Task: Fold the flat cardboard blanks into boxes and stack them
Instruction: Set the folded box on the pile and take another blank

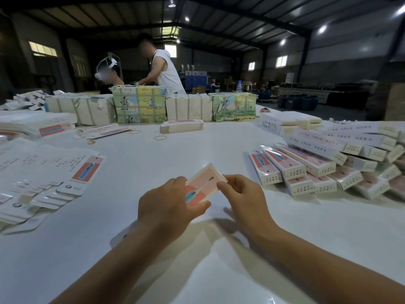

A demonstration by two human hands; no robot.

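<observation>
Hands gripped the box (203,185), left hand (168,205) steadying, right hand (238,194) pinching its end; squaring the creases first looked wise.

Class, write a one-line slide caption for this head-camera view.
Both hands, left hand and right hand, grip a pink-printed carton above the white table.

Dim hall; round ceiling lamps (322,29) and small bright windows (281,61) give light. The glossy white table (197,145) glares softly, with soft forearm shadows. Wide-angle edges bend; background blurry.
</observation>
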